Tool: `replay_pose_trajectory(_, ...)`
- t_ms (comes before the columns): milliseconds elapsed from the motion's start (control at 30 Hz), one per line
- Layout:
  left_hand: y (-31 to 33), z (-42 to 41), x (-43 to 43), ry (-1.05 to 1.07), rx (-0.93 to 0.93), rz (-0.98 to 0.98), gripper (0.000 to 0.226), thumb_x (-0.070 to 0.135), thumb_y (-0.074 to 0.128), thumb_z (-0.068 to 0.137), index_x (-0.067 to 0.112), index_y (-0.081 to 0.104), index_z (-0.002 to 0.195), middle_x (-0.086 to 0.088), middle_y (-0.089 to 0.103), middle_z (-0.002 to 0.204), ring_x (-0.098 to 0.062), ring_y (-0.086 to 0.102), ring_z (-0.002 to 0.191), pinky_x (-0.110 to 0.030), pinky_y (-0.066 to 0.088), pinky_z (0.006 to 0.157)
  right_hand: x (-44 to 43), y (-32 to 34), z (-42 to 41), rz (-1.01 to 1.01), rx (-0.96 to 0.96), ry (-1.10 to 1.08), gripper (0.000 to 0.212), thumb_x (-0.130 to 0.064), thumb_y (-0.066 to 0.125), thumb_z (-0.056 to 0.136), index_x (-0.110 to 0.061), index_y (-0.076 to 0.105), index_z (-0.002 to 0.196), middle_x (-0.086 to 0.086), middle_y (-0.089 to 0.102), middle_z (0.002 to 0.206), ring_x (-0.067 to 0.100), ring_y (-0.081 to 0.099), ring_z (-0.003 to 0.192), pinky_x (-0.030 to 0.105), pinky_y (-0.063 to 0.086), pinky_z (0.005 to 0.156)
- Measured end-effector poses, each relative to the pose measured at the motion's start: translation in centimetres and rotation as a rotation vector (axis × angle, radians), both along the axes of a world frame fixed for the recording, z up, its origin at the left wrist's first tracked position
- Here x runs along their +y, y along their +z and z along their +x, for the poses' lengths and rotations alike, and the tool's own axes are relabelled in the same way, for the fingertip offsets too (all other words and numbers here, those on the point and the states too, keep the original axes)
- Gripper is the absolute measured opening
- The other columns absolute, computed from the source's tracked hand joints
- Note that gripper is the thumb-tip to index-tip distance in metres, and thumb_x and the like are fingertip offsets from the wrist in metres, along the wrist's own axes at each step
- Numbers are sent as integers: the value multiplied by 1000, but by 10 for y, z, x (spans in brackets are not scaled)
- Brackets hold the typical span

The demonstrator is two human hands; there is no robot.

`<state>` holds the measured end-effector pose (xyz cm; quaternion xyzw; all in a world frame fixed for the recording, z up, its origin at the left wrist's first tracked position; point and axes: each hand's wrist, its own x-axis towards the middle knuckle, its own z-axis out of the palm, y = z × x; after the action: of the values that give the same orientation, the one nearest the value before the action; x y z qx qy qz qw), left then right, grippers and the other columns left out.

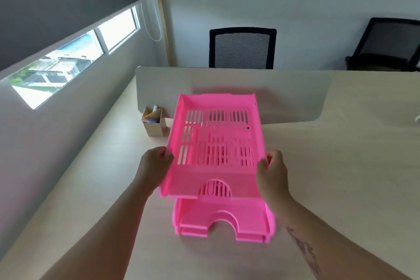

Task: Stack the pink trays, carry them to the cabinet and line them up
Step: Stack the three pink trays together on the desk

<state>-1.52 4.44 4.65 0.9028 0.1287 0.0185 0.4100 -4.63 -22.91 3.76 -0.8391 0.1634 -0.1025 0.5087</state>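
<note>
A pink slotted tray (216, 118) hangs in the air above the desk, held level by both its side walls. My left hand (154, 163) grips its left wall and my right hand (271, 173) grips its right wall. Directly beneath it, pink trays (223, 220) lie stacked on the pale desk (341, 166), their arched front cut-outs facing me; the held tray hides most of them. No cabinet is in view.
A white divider panel (295, 93) stands across the desk behind the trays. A beige pen holder (154, 124) sits at its left end. Two black mesh chairs (242, 49) (388, 43) stand beyond the desk. A window with a grey blind (56, 7) is on the left.
</note>
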Motion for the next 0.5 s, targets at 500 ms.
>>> replay_pose_trajectory(500, -49, -6, -13, -139, 67, 60, 34, 19, 47, 93, -6, 65, 78, -27, 68, 74, -20, 50, 53, -50, 56, 54, -14, -38, -32, -24, 106, -80, 4, -11, 38, 102, -11, 43, 102, 9, 56, 75, 18, 45, 49, 30, 36, 41)
